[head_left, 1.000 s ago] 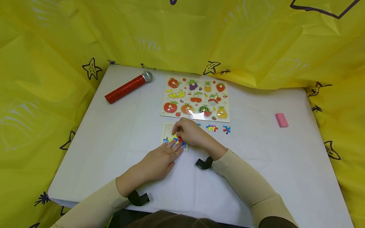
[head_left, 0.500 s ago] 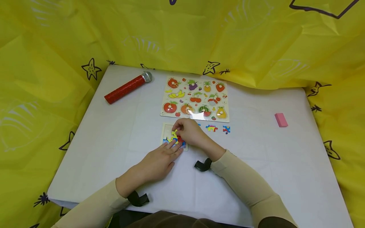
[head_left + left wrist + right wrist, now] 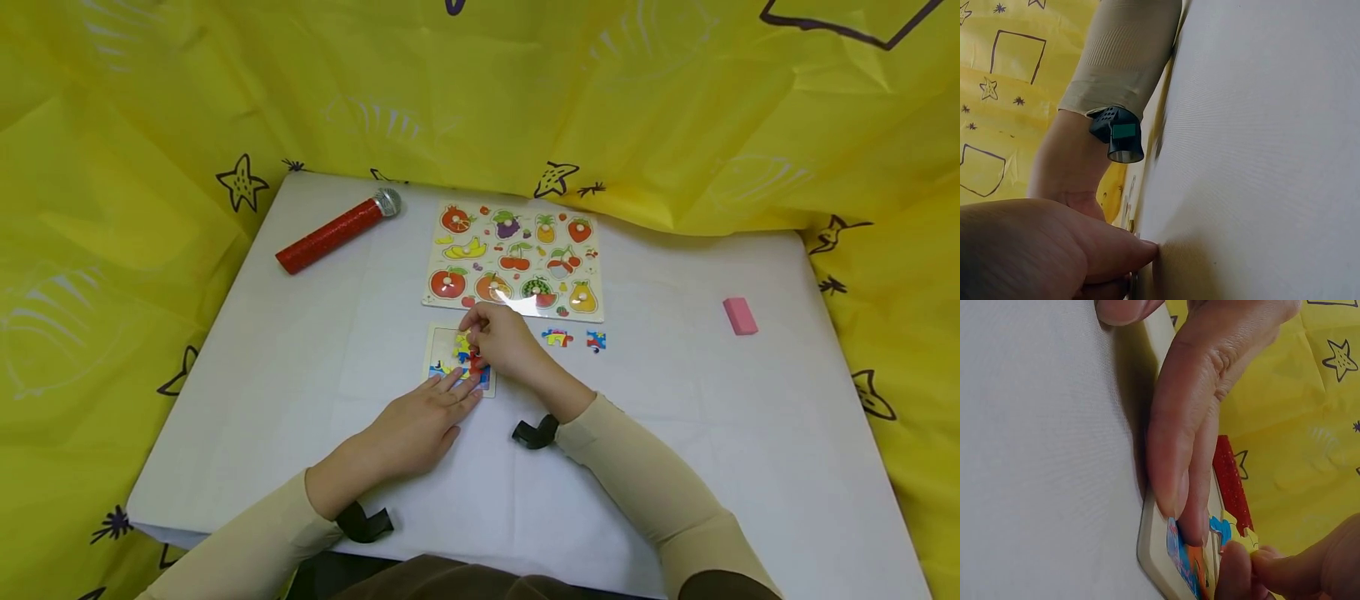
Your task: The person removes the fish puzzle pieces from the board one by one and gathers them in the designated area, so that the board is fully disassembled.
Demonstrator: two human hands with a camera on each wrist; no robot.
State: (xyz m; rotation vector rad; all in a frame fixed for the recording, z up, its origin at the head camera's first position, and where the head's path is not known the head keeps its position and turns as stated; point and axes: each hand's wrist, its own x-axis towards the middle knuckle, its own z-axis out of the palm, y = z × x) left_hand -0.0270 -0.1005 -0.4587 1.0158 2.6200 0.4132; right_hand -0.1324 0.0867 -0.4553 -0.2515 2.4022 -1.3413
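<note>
A small jigsaw board point(image 3: 441, 335) with a pale wooden frame lies flat on the table, its lower part filled with blue, red and yellow pieces. My left hand point(image 3: 420, 425) rests its straight fingers on the board's near part. Over the board, my right hand point(image 3: 506, 343) pinches a yellow and blue jigsaw piece point(image 3: 1229, 532) between thumb and fingers. In the right wrist view that piece stands tilted, raised off the board. To the right lie two loose pieces, a yellow and red one point(image 3: 557, 337) and a blue one point(image 3: 596, 340).
A fruit puzzle board point(image 3: 513, 260) with knobbed pieces lies just behind the jigsaw. A red microphone point(image 3: 333, 235) lies at the back left, and a pink block point(image 3: 741, 317) at the right. Yellow cloth point(image 3: 480, 100) hangs around the white table point(image 3: 675, 467).
My right hand has shifted slightly away from me and turned the yellow and blue piece, which shows more now. A loose blue piece beside that hand has become hidden. My left hand stays put.
</note>
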